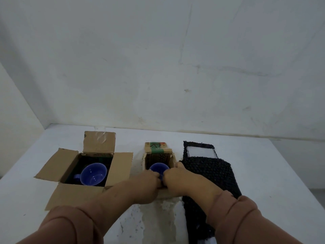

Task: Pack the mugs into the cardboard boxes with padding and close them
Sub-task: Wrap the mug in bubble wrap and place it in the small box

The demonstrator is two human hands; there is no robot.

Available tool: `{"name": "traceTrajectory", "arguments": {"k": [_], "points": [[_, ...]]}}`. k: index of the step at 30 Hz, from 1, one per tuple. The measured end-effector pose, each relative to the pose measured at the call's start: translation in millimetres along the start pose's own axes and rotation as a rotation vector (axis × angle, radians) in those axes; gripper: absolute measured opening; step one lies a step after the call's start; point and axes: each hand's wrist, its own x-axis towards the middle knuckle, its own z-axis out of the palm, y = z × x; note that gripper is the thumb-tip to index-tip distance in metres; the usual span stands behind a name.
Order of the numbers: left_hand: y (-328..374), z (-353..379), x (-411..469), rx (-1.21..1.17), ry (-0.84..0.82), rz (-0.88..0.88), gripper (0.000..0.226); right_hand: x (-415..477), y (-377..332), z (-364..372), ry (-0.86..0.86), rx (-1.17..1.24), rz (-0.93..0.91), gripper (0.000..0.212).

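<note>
Two open cardboard boxes stand on a white table. The larger box (121, 166) on the left has its flaps spread and holds a blue mug (93, 174) lying tilted on dark padding. The smaller box (158, 150) in the middle holds a second blue mug (158, 167). My left hand (149, 180) and my right hand (173, 175) meet at the near rim of the small box, fingers curled over the mug's near edge. The near wall of that box is hidden behind my hands.
Black bubble wrap (211, 173) lies to the right of the small box, with a white foam piece (200, 152) on its far end. A white wall stands close behind the table (272, 164). The table's right edge runs diagonally at right.
</note>
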Motion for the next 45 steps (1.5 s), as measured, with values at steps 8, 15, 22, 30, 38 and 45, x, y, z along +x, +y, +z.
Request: {"name": "traceTrajectory", "arguments": {"k": [8,15,22,30,38,45], "points": [[5.8,-2.2,-3.0,-0.099,0.094,-0.035,0.038,-5.5,1.6,9.8,0.064,0.048,0.02,0.024],[42.0,-13.1,0.5,-0.355,0.411,-0.054,0.026,-42.8,56.2,64.1,0.535,0.926,0.499,0.032],[117.3,28.8,33.4,-0.786,0.201,-0.115,0.031,-68.4,62.7,148.9,0.171,0.739,0.656,0.055],[125.8,46.2,88.5,-1.406,0.199,-0.715,0.038,-72.7,54.4,167.6,0.218,0.695,0.59,0.059],[134.2,26.8,90.8,-0.865,0.226,-0.595,0.029,-73.6,55.7,171.8,0.243,0.683,0.58,0.057],[142.9,-16.4,78.4,-1.2,0.434,-0.402,0.027,-83.2,79.7,163.7,0.792,0.973,0.761,0.038]]}}
